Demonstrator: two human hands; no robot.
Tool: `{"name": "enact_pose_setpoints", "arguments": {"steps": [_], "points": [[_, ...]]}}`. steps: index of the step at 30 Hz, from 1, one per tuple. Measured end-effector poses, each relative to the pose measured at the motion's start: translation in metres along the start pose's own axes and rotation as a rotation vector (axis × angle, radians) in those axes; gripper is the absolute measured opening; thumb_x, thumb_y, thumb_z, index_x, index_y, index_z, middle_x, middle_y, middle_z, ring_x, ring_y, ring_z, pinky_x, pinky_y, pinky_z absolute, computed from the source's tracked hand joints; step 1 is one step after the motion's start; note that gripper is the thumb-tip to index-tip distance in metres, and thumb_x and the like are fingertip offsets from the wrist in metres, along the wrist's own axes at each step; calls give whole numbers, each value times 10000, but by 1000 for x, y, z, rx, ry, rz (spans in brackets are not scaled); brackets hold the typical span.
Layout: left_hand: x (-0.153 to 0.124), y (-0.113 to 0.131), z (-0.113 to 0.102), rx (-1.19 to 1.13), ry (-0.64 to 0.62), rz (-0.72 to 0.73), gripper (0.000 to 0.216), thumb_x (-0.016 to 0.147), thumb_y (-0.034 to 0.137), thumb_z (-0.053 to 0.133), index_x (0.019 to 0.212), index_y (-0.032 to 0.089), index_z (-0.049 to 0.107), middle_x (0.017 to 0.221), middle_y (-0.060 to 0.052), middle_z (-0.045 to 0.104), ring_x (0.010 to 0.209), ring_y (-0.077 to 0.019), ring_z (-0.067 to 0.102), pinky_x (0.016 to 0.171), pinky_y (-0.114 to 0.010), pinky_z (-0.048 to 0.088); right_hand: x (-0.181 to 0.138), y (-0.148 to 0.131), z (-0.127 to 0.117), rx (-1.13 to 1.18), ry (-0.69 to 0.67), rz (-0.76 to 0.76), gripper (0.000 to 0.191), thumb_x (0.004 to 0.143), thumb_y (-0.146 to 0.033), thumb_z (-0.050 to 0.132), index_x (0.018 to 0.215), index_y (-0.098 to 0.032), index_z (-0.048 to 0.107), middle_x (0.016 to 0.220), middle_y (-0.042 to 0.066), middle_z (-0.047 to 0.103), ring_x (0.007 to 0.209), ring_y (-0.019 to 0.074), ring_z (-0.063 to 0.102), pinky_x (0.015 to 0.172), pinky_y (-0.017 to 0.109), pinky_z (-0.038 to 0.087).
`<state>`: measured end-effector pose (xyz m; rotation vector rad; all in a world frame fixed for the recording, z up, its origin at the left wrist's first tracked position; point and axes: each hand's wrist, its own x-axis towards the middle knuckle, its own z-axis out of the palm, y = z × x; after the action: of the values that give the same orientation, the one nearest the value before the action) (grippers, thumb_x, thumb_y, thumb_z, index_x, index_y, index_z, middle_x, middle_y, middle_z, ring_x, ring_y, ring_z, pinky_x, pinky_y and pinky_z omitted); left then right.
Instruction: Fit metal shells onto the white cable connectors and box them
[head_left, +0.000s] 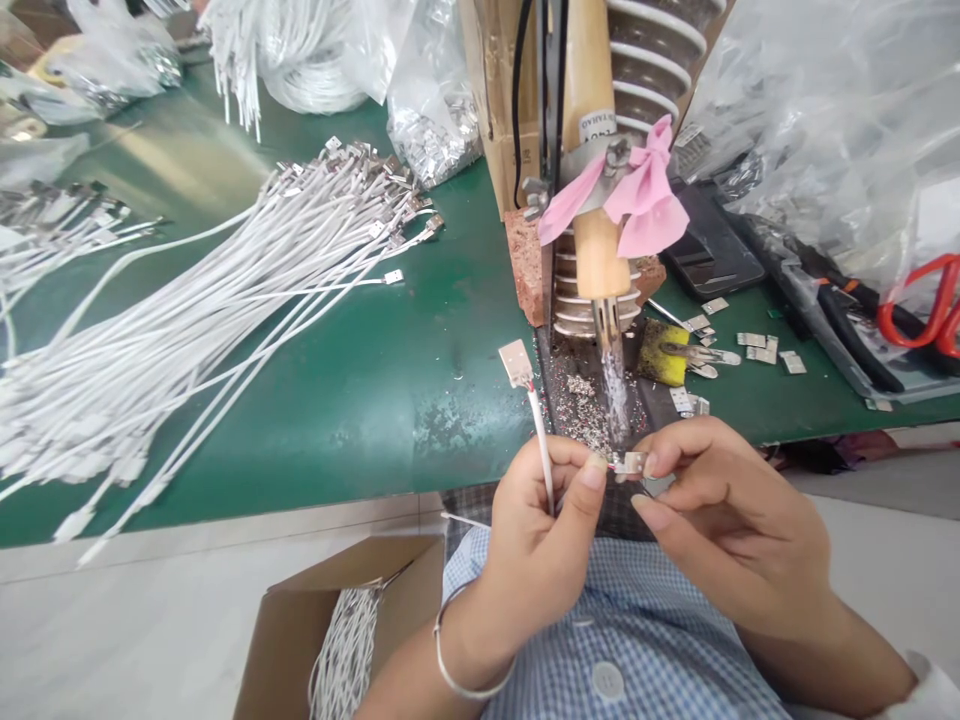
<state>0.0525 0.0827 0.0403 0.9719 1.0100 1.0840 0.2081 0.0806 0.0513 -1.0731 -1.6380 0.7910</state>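
My left hand (pixel 551 520) is closed around a white cable (pixel 541 440). A flat metal USB plug (pixel 516 363) with thin red wire at its base stands up above that fist. Between left thumb and forefinger, short thin wires of a cable end are pinched. They meet a second small USB plug (pixel 630 463), whose far end my right hand (pixel 731 530) holds at its fingertips. Directly above this plug is the tinned tip of a soldering iron (pixel 615 390), clamped pointing down; whether they touch I cannot tell.
Finished-looking white cables (pixel 187 300) lie in a large bundle on the green table (pixel 360 400). Right of the iron are a yellow sponge (pixel 663 352), loose plugs (pixel 757 345), a phone (pixel 712 245) and red-handled scissors (pixel 921 305). A cardboard box (pixel 289 640) of cables stands below.
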Motion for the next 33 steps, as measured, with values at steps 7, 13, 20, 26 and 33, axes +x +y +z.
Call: {"name": "enact_pose_setpoints", "arguments": {"steps": [7,13,20,26,33], "points": [[-1,-3,1,-6,7,-21,184,947,372,574,874,204,566,553,77,419,442,-62,294,420,-186,254,-4,1,-1,-31,-1,-10,196,784,-34,615,794,-226,577,891,34,572,813,186,616,675,333,520],[-1,-6,2,-33,-13,-9,163,958,356,561,886,211,555,580,72,426,457,-63,301,426,-187,247,-5,1,-1,-30,6,12,188,789,-46,610,783,-231,581,885,30,575,806,186,618,676,336,524],[-1,-5,2,-43,-30,-1,155,967,341,550,892,207,536,588,75,412,467,-65,303,431,-193,243,-4,1,-1,-11,5,14,202,783,-34,616,773,-231,571,886,25,573,806,181,619,680,330,522],[-1,-6,3,-8,-20,-18,204,951,395,560,885,204,532,576,74,407,462,-73,309,427,-203,246,-4,0,-1,-10,18,17,193,788,-50,617,774,-237,569,877,28,584,801,195,624,667,346,521],[-2,-10,4,-14,-34,-29,190,960,373,549,887,200,526,585,73,403,479,-77,320,439,-202,256,-7,5,-2,-17,14,18,196,789,-45,614,772,-233,560,889,27,577,806,183,613,666,332,519]]}}
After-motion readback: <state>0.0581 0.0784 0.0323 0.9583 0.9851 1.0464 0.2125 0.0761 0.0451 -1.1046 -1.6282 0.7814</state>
